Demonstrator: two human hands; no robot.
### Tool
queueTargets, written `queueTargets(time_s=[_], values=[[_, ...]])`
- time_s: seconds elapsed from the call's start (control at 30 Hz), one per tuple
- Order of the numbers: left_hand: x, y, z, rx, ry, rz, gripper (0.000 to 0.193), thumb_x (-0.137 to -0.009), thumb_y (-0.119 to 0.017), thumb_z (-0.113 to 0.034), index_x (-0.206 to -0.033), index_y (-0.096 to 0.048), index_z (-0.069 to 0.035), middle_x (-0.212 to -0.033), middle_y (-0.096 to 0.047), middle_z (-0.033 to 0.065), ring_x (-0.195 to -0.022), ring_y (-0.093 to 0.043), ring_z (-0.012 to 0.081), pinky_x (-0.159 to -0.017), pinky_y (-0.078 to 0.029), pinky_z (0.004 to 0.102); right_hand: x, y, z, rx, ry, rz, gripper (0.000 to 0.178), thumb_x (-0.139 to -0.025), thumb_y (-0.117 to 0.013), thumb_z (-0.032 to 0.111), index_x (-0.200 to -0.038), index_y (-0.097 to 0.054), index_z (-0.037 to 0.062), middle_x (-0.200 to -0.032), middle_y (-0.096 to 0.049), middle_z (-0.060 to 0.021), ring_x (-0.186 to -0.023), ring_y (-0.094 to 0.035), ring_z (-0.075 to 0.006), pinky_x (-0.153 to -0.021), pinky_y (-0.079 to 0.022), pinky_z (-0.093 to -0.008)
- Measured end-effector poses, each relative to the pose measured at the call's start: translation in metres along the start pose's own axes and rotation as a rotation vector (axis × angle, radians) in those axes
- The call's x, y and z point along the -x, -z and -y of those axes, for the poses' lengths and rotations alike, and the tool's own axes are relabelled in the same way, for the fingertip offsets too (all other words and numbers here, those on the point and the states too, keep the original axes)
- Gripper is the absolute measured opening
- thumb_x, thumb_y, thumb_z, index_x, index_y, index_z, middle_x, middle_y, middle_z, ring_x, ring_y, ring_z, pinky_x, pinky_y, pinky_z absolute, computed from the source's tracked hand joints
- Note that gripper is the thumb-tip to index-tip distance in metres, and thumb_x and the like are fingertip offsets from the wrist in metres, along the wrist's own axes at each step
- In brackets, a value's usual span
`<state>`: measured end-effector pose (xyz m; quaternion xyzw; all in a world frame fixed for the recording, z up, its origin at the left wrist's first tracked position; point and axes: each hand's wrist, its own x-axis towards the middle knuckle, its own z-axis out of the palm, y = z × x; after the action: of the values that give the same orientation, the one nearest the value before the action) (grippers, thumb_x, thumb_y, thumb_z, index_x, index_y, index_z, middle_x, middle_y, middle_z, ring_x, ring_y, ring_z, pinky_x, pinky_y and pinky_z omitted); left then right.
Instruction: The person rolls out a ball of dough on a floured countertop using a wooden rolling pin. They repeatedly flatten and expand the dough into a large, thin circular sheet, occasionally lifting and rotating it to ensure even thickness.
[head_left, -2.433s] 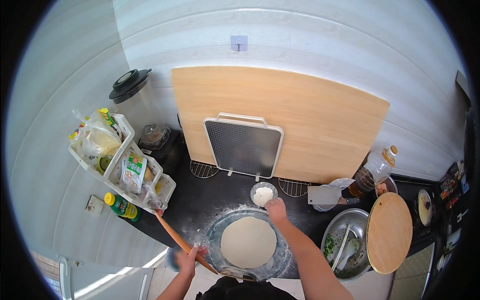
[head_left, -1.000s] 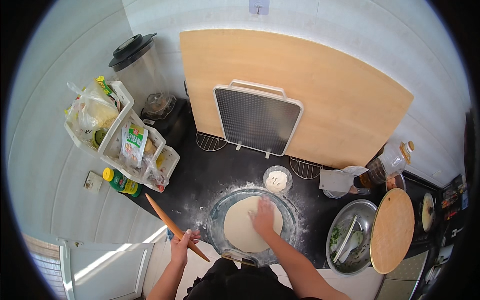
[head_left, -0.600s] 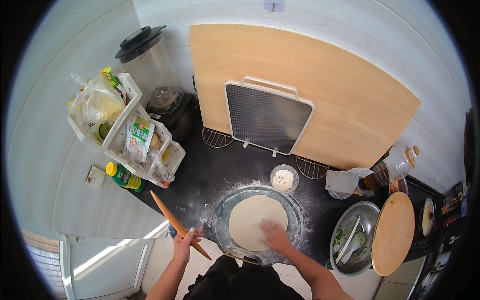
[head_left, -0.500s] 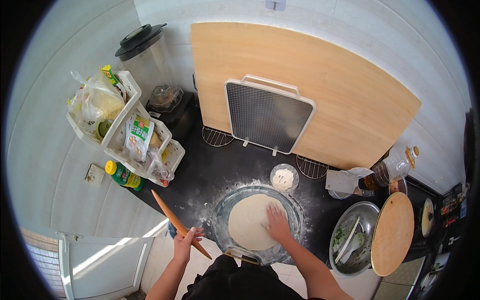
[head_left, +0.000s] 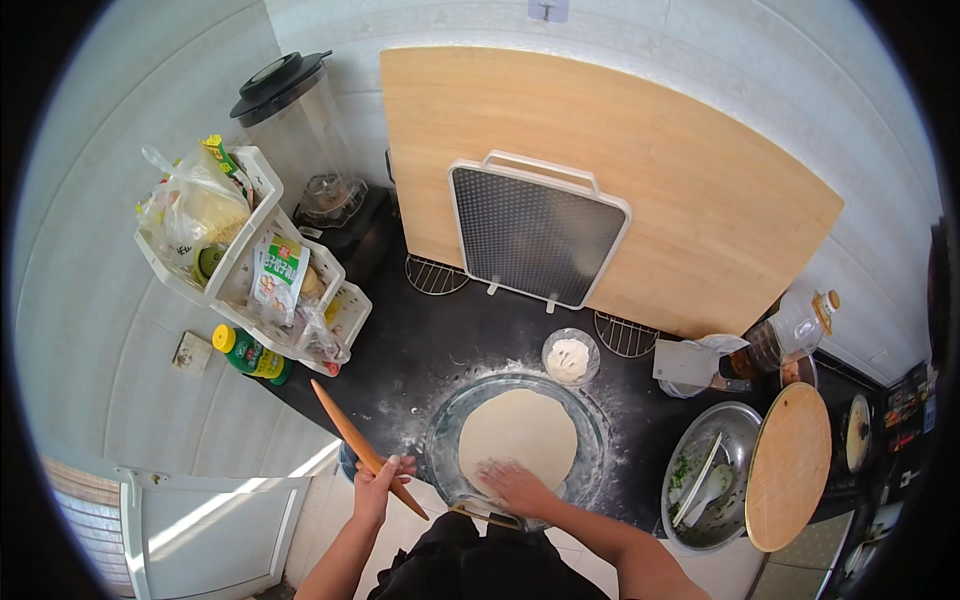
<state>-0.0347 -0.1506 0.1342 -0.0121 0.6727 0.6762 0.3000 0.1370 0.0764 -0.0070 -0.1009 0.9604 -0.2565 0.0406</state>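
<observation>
A round, flat sheet of dough [head_left: 520, 430] lies on a round glass board [head_left: 440, 450] dusted with flour. My right hand [head_left: 515, 487] rests flat on the near part of the dough, its fingers stretched out to the left and slightly smeared. Left of the glass board, my left hand [head_left: 380, 478] is wrapped round the lower half of a tapered wooden rolling pin [head_left: 343, 425], which it holds slanted in the air. Behind the dough stands a small clear bowl of white flour [head_left: 570, 358].
At right, a steel bowl [head_left: 735, 418] holds chopped greens and utensils, beside a round wooden board [head_left: 790, 470]. A cleaver [head_left: 685, 364] and an oil bottle [head_left: 800, 325] stand behind. Large boards [head_left: 640, 160] lean on the wall. White baskets [head_left: 225, 285] and a blender [head_left: 310, 130] fill the left.
My right hand has slid from the right side of the dough toward its near edge, turning leftward. My left hand keeps hold of the rolling pin, almost unmoved.
</observation>
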Motion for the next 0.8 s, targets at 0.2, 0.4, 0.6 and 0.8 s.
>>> queueTargets(time_s=[0.2, 0.4, 0.6, 0.8], values=[[-0.006, -0.004, -0.002, -0.024, -0.011, 0.015, 0.026, -0.096, -0.058, -0.024, -0.095, -0.063, 0.001, -0.104, -0.07, 0.0169, -0.088, -0.069, 0.0219, -0.075, -0.054, 0.033, -0.07, 0.013, -0.029, 0.114, -0.038, -0.113, 0.063, -0.094, -0.051, 0.04, -0.147, -0.035, 0.0115, -0.154, -0.031, -0.0104, -0.144, -0.025, -0.0289, -0.116, -0.02, -0.0492], [-0.005, -0.002, -0.009, -0.025, -0.039, 0.025, 0.027, -0.096, -0.059, -0.026, -0.097, -0.063, 0.001, -0.105, -0.07, 0.0159, -0.089, -0.068, 0.0215, -0.076, -0.054, 0.0327, -0.066, 0.037, -0.074, 0.173, -0.505, -0.334, 0.066, -0.094, -0.051, 0.04, -0.143, -0.036, -0.0005, -0.154, -0.03, -0.0172, -0.144, -0.024, -0.0331, -0.116, -0.019, -0.0493], [-0.003, 0.0, 0.006, -0.027, 0.005, 0.015, 0.029, -0.096, -0.058, -0.027, -0.099, -0.065, 0.002, -0.103, -0.07, 0.0155, -0.088, -0.069, 0.0217, -0.075, -0.054, 0.0326, 0.047, 0.013, -0.04, 0.195, -0.654, -0.388, 0.074, -0.089, -0.056, 0.044, -0.142, -0.036, -0.0037, -0.151, -0.032, -0.0201, -0.142, -0.026, -0.0347, -0.115, -0.02, -0.0503], [-0.006, -0.008, 0.004, -0.085, 0.007, 0.041, 0.031, -0.096, -0.058, -0.03, -0.092, -0.061, 0.0, -0.105, -0.069, 0.0169, -0.089, -0.068, 0.0238, -0.075, -0.055, 0.0333, 0.071, 0.013, -0.01, 0.13, -0.453, -0.08, 0.076, -0.087, -0.059, 0.04, -0.143, -0.033, -0.0048, -0.151, -0.03, -0.0236, -0.142, -0.025, -0.0366, -0.114, -0.02, -0.0522]])
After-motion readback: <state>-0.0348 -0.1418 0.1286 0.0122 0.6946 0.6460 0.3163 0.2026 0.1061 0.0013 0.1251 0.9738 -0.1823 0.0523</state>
